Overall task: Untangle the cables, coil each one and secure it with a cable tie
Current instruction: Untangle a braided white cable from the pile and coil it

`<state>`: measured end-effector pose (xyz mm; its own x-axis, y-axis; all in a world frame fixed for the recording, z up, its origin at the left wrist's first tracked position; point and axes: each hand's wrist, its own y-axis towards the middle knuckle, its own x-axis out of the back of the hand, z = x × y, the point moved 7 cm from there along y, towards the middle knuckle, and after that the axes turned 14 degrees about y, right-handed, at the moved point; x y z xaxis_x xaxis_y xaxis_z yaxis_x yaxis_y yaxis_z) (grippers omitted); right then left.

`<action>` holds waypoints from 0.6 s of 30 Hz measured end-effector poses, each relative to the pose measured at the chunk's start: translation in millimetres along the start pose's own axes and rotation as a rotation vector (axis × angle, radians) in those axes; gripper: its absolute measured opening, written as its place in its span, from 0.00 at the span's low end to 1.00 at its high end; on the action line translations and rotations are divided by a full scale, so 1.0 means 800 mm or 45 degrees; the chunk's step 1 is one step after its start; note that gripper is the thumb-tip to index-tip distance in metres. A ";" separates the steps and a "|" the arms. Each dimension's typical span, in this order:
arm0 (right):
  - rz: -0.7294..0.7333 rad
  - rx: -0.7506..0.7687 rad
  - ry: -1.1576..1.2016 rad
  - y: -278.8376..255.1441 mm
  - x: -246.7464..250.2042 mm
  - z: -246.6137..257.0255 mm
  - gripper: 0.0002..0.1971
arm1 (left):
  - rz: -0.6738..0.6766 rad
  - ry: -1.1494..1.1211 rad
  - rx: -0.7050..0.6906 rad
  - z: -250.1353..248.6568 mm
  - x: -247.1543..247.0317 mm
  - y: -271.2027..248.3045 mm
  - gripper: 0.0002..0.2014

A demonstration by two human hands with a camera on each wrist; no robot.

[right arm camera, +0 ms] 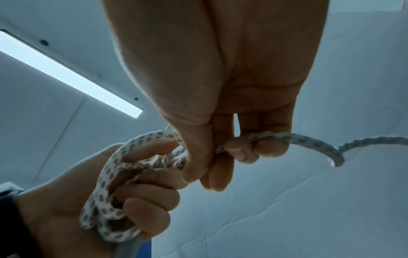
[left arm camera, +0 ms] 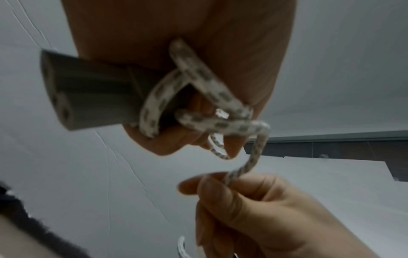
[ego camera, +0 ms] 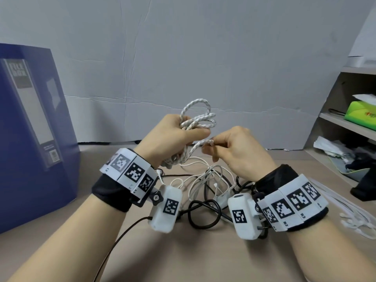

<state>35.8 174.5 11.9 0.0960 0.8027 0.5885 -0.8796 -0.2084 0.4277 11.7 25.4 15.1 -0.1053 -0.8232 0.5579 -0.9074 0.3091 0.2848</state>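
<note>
My left hand point(ego camera: 179, 137) grips a coil of white braided cable point(ego camera: 200, 117) with grey flecks, held above the table; several loops stand up out of the fist. In the left wrist view the cable point(left arm camera: 198, 73) wraps beside a grey plug point(left arm camera: 88, 94) held in the same hand. My right hand point(ego camera: 230, 145) pinches a strand of that braided cable point(right arm camera: 287, 137) just right of the coil, fingers curled round it. Below the hands a tangle of thin white cables point(ego camera: 211, 178) and a black cable point(ego camera: 203, 216) lies on the table.
A blue file box point(ego camera: 30, 127) stands at the left. White cable ties point(ego camera: 354, 216) lie at the right table edge. A shelf unit point(ego camera: 345, 123) with a green tissue pack point(ego camera: 362, 112) and clutter is at the right. A paper-covered wall point(ego camera: 183, 58) closes the back.
</note>
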 end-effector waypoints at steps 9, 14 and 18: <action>-0.005 0.098 -0.122 -0.006 -0.006 0.024 0.26 | 0.249 -0.152 -0.024 -0.018 -0.023 -0.010 0.15; 0.064 0.145 -0.081 -0.006 -0.004 0.026 0.07 | 0.411 -0.130 -0.007 -0.007 -0.026 -0.008 0.13; -0.011 0.079 0.028 -0.005 0.007 0.024 0.10 | 0.465 -0.163 0.000 -0.008 -0.029 -0.011 0.08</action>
<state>49.2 169.0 26.8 0.0925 0.8165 0.5698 -0.8481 -0.2352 0.4747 24.8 44.4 4.5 -0.4713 -0.7116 0.5210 -0.8008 0.5929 0.0854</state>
